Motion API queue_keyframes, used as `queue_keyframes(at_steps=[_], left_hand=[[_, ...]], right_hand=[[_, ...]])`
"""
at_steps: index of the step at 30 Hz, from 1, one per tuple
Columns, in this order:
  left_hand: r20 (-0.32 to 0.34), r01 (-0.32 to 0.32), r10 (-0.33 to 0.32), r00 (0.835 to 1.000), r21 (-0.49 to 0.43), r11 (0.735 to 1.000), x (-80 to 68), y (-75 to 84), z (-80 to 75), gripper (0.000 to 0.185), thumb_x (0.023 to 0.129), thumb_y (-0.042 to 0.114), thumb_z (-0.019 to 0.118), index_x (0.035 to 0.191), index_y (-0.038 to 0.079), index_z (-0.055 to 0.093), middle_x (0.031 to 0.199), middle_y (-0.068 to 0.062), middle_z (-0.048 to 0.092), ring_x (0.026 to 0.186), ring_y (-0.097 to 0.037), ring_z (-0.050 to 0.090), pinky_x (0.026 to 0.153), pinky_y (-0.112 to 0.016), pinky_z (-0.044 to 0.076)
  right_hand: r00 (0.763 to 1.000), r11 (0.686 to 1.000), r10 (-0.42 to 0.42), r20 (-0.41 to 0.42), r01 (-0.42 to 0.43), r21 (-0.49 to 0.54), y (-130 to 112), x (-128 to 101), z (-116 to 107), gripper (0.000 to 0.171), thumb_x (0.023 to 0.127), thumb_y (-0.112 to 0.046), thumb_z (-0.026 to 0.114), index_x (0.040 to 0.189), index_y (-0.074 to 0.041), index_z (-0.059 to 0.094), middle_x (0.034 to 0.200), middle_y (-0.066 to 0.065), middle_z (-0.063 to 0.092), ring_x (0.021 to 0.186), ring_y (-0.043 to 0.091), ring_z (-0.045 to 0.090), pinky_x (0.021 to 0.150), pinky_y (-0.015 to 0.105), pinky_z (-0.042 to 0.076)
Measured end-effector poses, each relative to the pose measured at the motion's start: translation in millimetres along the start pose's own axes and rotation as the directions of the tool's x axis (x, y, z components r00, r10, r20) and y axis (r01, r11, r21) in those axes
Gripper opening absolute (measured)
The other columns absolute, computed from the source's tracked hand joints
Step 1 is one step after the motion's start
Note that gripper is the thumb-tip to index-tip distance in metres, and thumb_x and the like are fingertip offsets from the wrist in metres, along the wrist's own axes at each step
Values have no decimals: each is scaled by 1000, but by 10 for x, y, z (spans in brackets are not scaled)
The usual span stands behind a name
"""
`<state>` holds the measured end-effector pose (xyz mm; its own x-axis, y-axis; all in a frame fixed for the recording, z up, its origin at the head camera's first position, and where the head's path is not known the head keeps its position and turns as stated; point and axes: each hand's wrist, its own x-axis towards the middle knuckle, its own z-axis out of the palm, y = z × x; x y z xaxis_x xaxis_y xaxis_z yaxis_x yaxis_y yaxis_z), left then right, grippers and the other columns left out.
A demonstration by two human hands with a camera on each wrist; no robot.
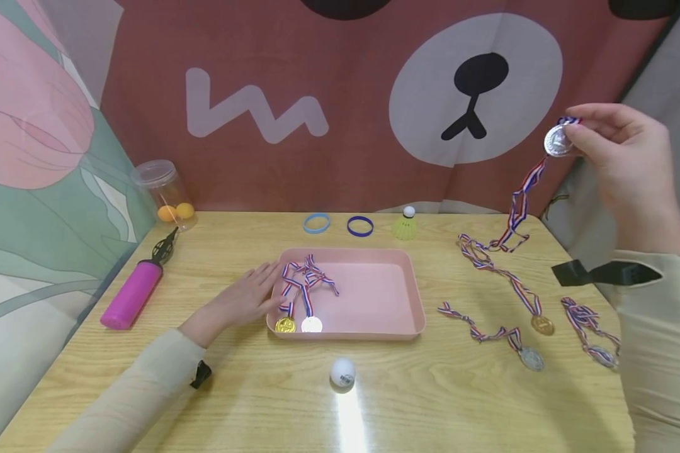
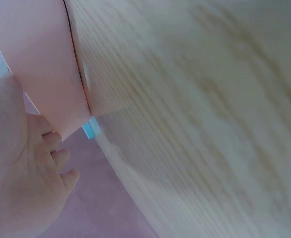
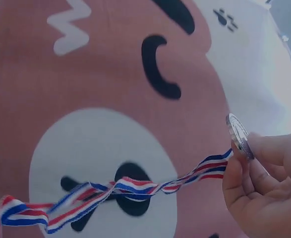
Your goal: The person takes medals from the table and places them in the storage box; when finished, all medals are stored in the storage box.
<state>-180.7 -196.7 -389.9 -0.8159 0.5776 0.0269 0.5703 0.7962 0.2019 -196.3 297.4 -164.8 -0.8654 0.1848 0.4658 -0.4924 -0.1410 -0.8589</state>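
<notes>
My right hand (image 1: 623, 151) is raised above the table's far right side. It pinches a silver medal (image 1: 558, 141) between thumb and fingers, and the red, white and blue ribbon (image 3: 135, 188) trails down to the tabletop. My left hand (image 1: 246, 294) rests at the left rim of a pink tray (image 1: 374, 296), its fingers extended; the left wrist view shows them along the tray wall (image 2: 46, 59). Inside the tray's left part lie a gold medal (image 1: 285, 325) and a silver medal (image 1: 311, 324) with tangled ribbons.
Right of the tray lie another gold medal (image 1: 542, 325) and two silver medals (image 1: 531, 358). Behind it are light-blue and dark-blue wristbands (image 1: 360, 226) and a yellow shuttlecock (image 1: 405, 226). A white ball (image 1: 342, 373), pink hand pump (image 1: 133, 296) and jar of orange balls (image 1: 158, 175) stand around.
</notes>
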Motion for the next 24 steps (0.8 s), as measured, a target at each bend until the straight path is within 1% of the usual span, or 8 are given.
queue_keyframes(at_steps=[3,6,10,13,16,18,21,24], left_hand=[[2,1,-1,1000,1,1000,-1,0,0,68,97,36,43,144,-6,17,148,-23,17,133,-41,17,107,-53,17],[6,3,-3,1000,6,1000,3,-4,5,68,97,36,43,144,-6,17,148,-23,16,133,-41,17,107,-52,16],[6,4,-4,1000,11,1000,4,-15,15,68,97,36,43,144,-5,16,148,-22,16,133,-41,16,107,-52,16],[11,6,-6,1000,11,1000,5,-21,22,69,97,38,42,144,-5,15,149,-22,15,134,-40,16,107,-52,16],[15,8,-8,1000,18,1000,8,-20,16,69,97,39,41,145,-4,14,149,-21,15,134,-40,16,107,-52,16],[15,10,-11,1000,17,1000,8,-11,4,70,97,39,41,145,-4,14,149,-21,15,134,-40,16,107,-52,16],[13,13,-14,1000,16,1000,11,-5,-2,70,97,40,41,145,-3,14,148,-22,16,134,-40,16,107,-52,17],[11,12,-12,1000,17,1000,11,-4,-1,70,97,40,41,145,-4,15,148,-22,16,133,-41,16,107,-52,17]], right_hand=[[999,992,22,32,-18,-121,-33,-68,95,24,79,4,69,102,4,67,78,6,63,69,12,57,64,12,50],[994,974,54,98,-31,-223,-32,-141,188,26,82,-1,67,108,0,66,83,4,63,72,11,57,64,9,48],[974,948,90,210,-19,-319,11,-232,341,31,83,-5,66,114,-2,63,92,5,63,78,11,59,68,11,47],[956,910,123,264,-2,-415,65,-295,482,32,85,-9,66,117,-5,62,97,5,62,82,11,60,72,12,47],[933,878,148,329,29,-478,159,-350,627,33,86,-12,65,118,-6,60,100,5,62,84,11,60,75,14,47],[913,859,152,379,68,-508,239,-386,723,33,87,-12,64,119,-6,60,101,3,62,86,11,60,75,15,47],[875,850,172,453,101,-517,394,-442,860,32,88,-12,63,119,-5,59,103,3,62,87,13,59,74,18,49],[836,854,210,507,96,-512,558,-497,988,32,89,-13,63,120,-5,59,104,5,62,88,16,58,76,22,49]])
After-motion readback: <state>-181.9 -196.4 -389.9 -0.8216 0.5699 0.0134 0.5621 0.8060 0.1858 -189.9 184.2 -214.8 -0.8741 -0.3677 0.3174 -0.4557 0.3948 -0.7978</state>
